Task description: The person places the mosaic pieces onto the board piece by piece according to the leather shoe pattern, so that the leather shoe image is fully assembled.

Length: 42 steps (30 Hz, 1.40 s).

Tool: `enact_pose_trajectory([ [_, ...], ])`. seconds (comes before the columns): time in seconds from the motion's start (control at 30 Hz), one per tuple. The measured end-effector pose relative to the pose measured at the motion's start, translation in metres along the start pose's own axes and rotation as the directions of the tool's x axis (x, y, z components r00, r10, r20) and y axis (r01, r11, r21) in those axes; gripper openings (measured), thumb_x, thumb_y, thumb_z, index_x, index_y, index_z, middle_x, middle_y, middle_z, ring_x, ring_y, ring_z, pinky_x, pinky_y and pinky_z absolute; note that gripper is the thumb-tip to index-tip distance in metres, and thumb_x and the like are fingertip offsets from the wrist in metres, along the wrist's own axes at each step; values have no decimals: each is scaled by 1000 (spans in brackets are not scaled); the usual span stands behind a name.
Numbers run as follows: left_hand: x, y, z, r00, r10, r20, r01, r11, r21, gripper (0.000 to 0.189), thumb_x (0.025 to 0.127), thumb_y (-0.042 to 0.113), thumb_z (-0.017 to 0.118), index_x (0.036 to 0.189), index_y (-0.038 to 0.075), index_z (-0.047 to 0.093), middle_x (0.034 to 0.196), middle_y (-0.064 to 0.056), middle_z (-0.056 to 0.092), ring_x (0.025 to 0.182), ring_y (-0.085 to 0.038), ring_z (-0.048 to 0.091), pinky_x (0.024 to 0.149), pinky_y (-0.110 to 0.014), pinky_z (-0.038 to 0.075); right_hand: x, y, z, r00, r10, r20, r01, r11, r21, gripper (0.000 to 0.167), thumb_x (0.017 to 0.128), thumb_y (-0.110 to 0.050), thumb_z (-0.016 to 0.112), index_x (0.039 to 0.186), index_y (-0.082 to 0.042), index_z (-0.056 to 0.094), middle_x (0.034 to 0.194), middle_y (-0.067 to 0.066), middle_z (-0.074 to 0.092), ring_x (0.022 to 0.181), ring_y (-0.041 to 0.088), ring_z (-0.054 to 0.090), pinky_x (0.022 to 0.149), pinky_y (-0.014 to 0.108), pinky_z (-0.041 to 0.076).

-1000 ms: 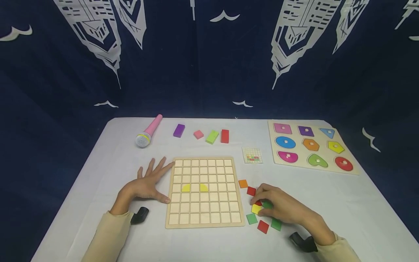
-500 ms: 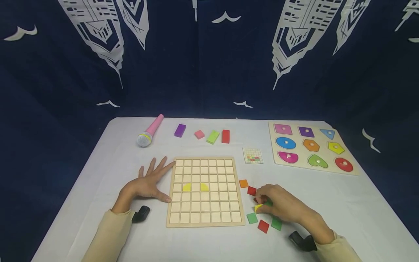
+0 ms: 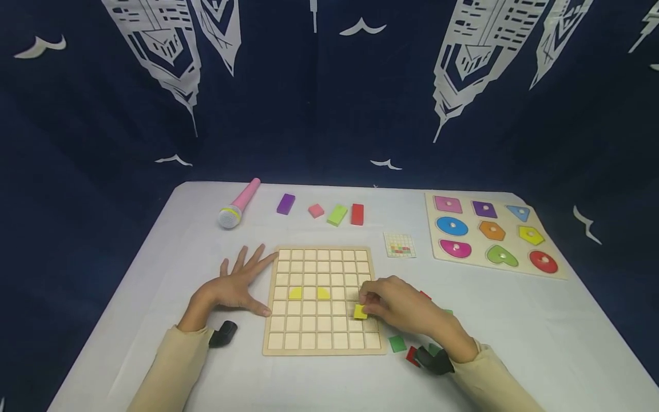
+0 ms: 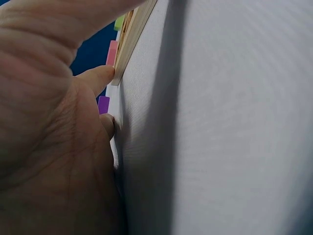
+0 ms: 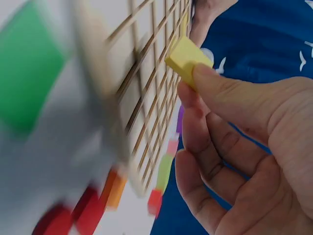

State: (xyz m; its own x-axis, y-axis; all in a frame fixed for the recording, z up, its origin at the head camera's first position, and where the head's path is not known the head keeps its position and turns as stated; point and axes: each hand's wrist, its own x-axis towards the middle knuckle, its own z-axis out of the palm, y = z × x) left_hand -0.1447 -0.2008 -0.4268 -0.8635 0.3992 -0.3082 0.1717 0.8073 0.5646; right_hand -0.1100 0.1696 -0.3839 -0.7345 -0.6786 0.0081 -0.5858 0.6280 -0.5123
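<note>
a flat green tile [image 3: 397,343] and a red tile [image 3: 411,356] lie nearest, on woven white cloth [image 3: 257,383]. beyond, the right hand [image 3: 399,303] pinches a smooth, square yellow tile [image 3: 360,312] over the right side of a gridded wooden board [image 3: 324,352]; the left hand [image 3: 234,289] splays straight fingers at its left edge. farther back lies a round-headed pink microphone [image 3: 242,200] — half a second ago, the yellow tile was beside the board.

The right hand [image 5: 281,142] pinches a yellow tile [image 5: 186,58].

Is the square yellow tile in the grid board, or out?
Out: the right hand pinches the yellow tile; the right wrist view shows it above the board.
</note>
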Motion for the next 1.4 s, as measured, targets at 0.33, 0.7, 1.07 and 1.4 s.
enact_pose_trajectory([
  [0.33,1,6,-3,1000,12,16,-11,1000,-21,130,60,50,92,162,22,16,169,-16,-11,150,-46,-23,110,-76,-17,45,-29,18,999,-48,13,48,999,-22,9,90,-17,76,90,-17,67,74,-14,59,69,3,51,64,19,46],
  [0.7,0,7,-4,1000,12,5,-12,1000,-6,130,60,52,92,161,22,16,169,-16,-9,150,-47,-21,110,-76,-16,80,-39,34,997,-41,65,44,998,-39,7,90,-12,72,88,-17,69,77,-11,63,70,6,54,62,21,47],
  [1.07,1,2,-1,1000,11,-1,-11,1000,3,133,57,57,91,161,23,16,169,-16,-9,150,-47,-21,110,-76,-16,75,-44,45,999,-29,34,34,989,-147,15,91,-11,71,79,-19,68,80,-11,61,71,5,52,64,20,45],
  [1.4,3,-6,4,1000,19,-13,-19,1000,-12,137,51,68,88,161,29,16,169,-12,-10,151,-44,-23,110,-74,-19,45,-49,45,989,-127,77,146,922,-359,26,97,-24,67,121,-14,73,111,3,64,99,17,56,84,27,52],
])
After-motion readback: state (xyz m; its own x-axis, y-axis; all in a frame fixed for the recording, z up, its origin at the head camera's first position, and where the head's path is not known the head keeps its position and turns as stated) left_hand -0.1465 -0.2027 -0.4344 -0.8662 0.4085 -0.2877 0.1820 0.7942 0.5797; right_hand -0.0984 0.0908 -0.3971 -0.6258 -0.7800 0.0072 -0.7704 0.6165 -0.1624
